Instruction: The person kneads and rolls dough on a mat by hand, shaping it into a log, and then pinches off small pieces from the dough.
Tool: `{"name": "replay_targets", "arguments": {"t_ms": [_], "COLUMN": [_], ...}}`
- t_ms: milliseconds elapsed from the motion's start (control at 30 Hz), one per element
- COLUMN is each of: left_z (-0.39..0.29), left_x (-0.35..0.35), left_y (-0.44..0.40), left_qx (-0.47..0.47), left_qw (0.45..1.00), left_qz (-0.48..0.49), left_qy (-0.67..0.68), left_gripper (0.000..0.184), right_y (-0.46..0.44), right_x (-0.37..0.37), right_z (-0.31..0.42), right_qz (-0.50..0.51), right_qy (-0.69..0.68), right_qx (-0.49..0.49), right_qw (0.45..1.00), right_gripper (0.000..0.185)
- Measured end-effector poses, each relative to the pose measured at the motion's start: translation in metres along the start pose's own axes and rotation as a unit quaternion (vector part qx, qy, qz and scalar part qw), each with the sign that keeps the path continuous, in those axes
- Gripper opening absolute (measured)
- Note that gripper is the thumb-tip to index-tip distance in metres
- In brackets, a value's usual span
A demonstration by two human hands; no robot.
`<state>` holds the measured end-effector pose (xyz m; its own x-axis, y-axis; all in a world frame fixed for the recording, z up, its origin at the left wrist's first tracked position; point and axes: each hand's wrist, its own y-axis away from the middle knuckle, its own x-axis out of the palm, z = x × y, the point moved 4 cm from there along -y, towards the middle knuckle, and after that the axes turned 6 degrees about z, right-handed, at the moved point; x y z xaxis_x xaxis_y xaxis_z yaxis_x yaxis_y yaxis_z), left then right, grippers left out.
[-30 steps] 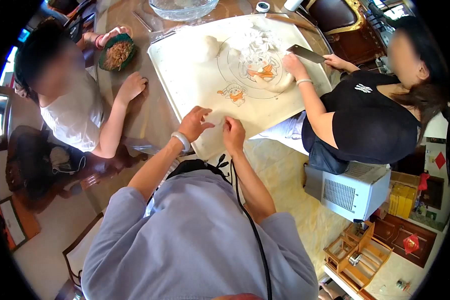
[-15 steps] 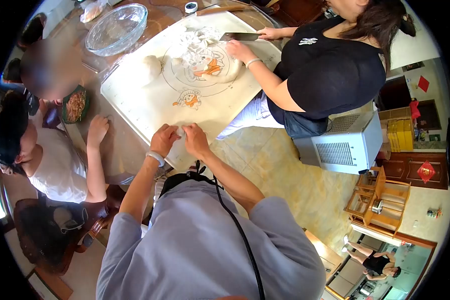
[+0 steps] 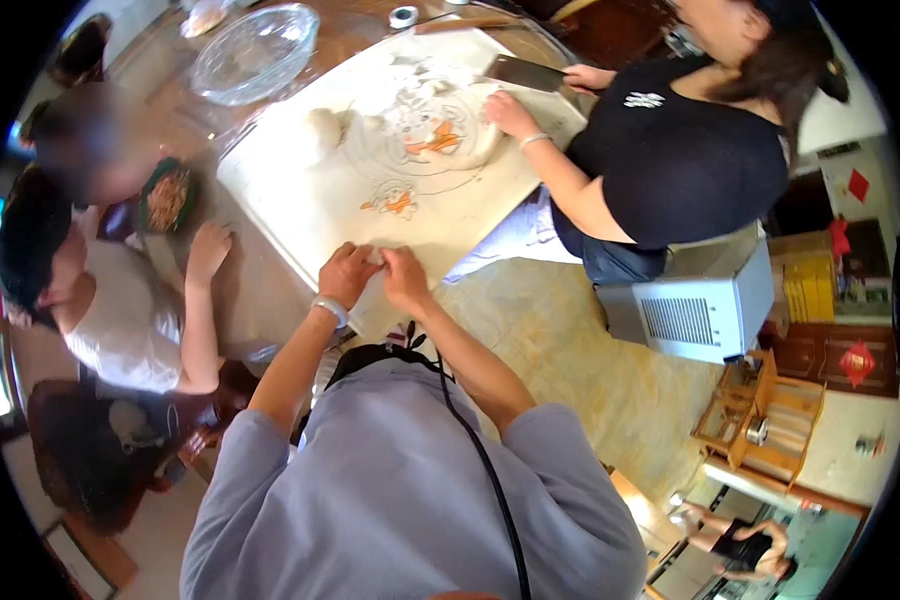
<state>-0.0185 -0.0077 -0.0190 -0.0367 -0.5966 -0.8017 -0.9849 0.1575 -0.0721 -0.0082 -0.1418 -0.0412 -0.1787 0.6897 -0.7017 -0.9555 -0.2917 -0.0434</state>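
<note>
Over the near corner of the white mat [image 3: 300, 215], my left hand [image 3: 347, 275] and my right hand [image 3: 404, 278] meet at their fingertips. A small pale piece, perhaps dough, shows between them [image 3: 376, 257]; its shape is hard to make out. The fingers of both hands are pinched round it. Farther up the mat lie a round lump of dough [image 3: 318, 130], a thick dough roll [image 3: 482, 142] and a pile of small pale pieces [image 3: 420, 82]. Printed cartoon figures show on the mat.
At the right a person in black [image 3: 685, 150] holds a cleaver [image 3: 526, 73] by the dough roll. People sit at the left, near a dark bowl of filling [image 3: 168, 197]. A glass bowl [image 3: 255, 55] stands at the back left. A tape roll [image 3: 403, 16] lies behind the mat.
My hands have come together from a spread pose. The view has turned and shifted, and the glass bowl shows more fully. The co-worker's cleaver has changed its angle.
</note>
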Motion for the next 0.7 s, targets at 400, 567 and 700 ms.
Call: {"name": "replay_targets", "arguments": {"t_ms": [400, 567, 700], "left_z": [0.001, 0.001, 0.001], "left_x": [0.004, 0.003, -0.002], "left_y": [0.018, 0.019, 0.016], "left_qx": [-0.03, -0.043, -0.062], "left_qw": [0.995, 0.993, 0.991], "left_qz": [-0.069, -0.06, -0.05], "left_qy": [0.068, 0.095, 0.111], "left_gripper": [0.024, 0.022, 0.023], "right_y": [0.004, 0.001, 0.008], "right_x": [-0.008, -0.003, -0.009], "right_z": [0.001, -0.001, 0.003], "right_qz": [0.001, 0.022, -0.009], "right_qy": [-0.092, -0.145, -0.124], "right_qx": [0.017, 0.019, 0.018], "right_qw": [0.996, 0.989, 0.992], "right_gripper": [0.041, 0.044, 0.047]}}
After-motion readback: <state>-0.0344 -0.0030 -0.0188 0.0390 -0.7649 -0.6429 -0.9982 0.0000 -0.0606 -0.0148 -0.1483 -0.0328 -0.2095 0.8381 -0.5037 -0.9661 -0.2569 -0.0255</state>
